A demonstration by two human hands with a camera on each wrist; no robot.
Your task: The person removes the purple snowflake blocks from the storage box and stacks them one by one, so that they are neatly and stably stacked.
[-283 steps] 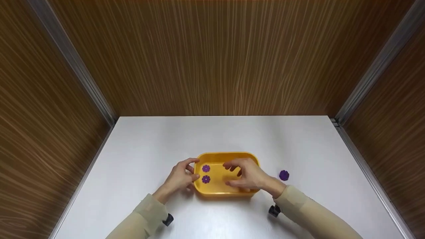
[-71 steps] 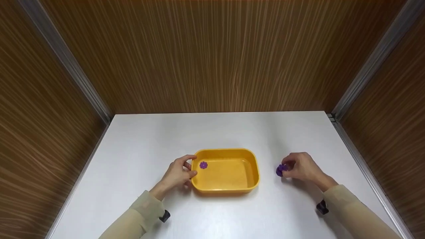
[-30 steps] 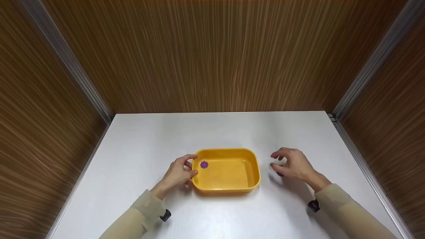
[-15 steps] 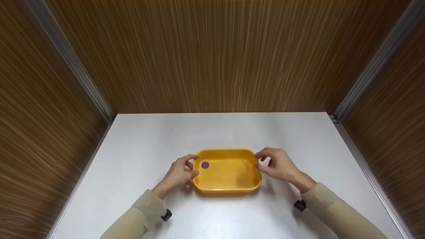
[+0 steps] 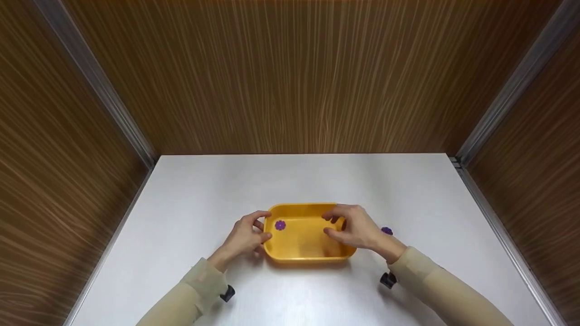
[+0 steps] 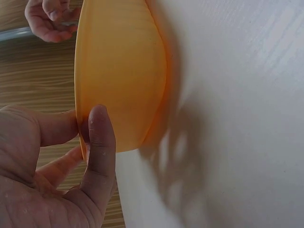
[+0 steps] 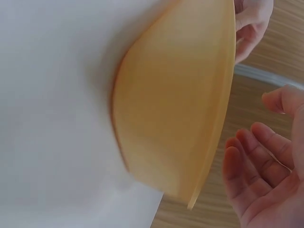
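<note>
A shallow yellow plastic tub (image 5: 308,233) with rounded corners stands on the white table. My left hand (image 5: 244,233) pinches its left rim, thumb and fingers on either side of the wall, as the left wrist view shows up close. One small purple flower-shaped piece (image 5: 280,225) lies inside near the left end. Over the tub's right part hovers my right hand (image 5: 352,227), fingers loosely bent and apart from the thumb, holding nothing; in the right wrist view its fingers (image 7: 261,156) are above the rim. Purple flower-shaped material (image 5: 386,231) shows on the table, partly hidden behind the right wrist.
The white table (image 5: 195,185) is bounded by wood-patterned panels (image 5: 290,81) at the back and both sides, with metal rails along the side edges. A dark wrist-worn device (image 5: 388,280) hangs under the right sleeve.
Two purple flowers were in the tub at first; one is there now. The right hand pinched a flower at the right, let go, and moved left over the tub. The left hand stayed put.
</note>
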